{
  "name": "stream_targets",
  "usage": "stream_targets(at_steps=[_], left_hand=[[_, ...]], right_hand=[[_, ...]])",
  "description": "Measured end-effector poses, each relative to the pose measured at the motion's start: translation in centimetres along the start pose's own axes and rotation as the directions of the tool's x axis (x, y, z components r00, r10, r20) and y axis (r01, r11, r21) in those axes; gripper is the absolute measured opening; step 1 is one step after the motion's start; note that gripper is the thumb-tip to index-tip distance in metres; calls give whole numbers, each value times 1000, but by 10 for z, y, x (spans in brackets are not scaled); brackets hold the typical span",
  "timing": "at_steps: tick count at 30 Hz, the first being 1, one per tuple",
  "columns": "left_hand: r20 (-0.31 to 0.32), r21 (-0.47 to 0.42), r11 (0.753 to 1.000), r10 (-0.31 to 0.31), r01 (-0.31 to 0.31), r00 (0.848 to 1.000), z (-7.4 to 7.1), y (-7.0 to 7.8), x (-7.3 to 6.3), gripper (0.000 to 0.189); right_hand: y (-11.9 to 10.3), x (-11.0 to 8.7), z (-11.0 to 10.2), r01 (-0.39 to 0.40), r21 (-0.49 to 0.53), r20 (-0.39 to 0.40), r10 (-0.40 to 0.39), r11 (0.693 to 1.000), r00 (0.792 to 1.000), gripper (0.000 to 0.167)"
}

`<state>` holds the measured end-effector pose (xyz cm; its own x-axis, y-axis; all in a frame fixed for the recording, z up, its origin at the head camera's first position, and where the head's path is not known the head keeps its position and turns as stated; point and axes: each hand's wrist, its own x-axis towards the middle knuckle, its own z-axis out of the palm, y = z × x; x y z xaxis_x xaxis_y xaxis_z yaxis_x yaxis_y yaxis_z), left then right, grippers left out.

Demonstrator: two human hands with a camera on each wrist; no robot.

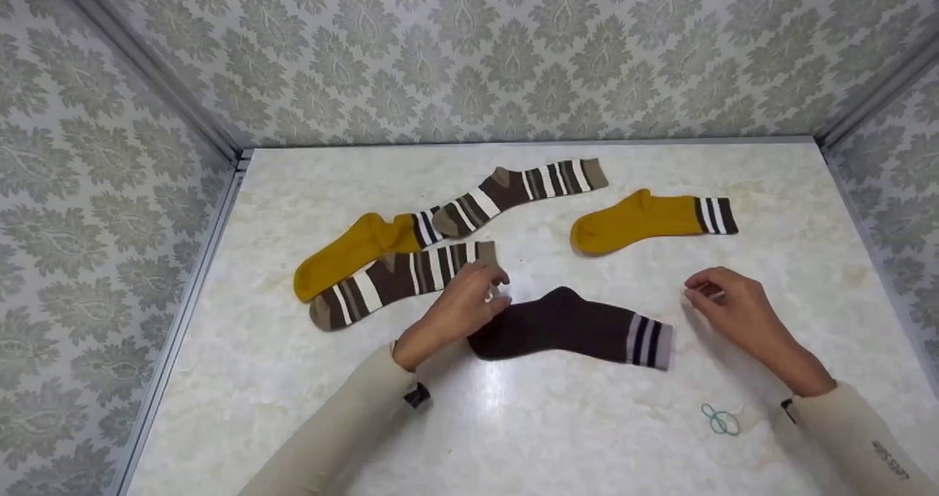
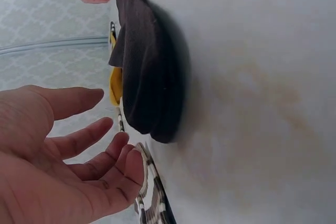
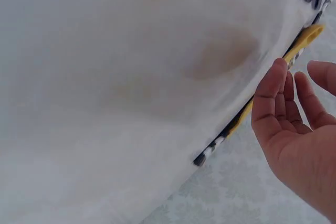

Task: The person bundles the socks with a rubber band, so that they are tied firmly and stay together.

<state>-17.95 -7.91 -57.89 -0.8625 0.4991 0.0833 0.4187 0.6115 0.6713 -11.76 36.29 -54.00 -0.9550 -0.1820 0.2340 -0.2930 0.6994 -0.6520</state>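
Observation:
A dark brown sock with a striped grey cuff lies flat at the middle of the table, its toe to the left. My left hand hovers at that toe with fingers loosely bent; in the left wrist view a gap shows between the fingers and the dark sock. Right of the cuff, my right hand is held above the table, its fingers relaxed and holding nothing. Just behind my left hand lies a brown-and-white striped sock. The mustard sock at the back right is nearest ahead of my right hand.
Another mustard sock lies at the left, partly overlapped by the striped socks. A second striped sock is at the back. Thin green elastic loops lie front right. Patterned panels enclose the table's back and sides.

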Motion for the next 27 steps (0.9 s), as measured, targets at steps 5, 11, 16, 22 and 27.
stream_targets(at_steps=[5,11,16,22,27], left_hand=[[-50,32,998,51,-50,997,23,-20,31,19],[-40,5,999,54,-54,998,39,-16,59,20],[-33,12,999,36,-35,999,47,-3,76,21],[-13,-52,999,-4,3,1000,35,33,85,22],[13,-97,995,-32,33,999,34,49,97,22]], right_hand=[[16,19,-14,-49,-14,-8,49,999,999,12],[31,37,-27,-81,-24,-41,80,996,996,13],[40,53,-35,-112,-46,-57,110,993,992,15],[55,74,-43,-167,-67,-54,164,984,985,21],[69,88,-47,-216,-82,-55,212,973,976,25]])
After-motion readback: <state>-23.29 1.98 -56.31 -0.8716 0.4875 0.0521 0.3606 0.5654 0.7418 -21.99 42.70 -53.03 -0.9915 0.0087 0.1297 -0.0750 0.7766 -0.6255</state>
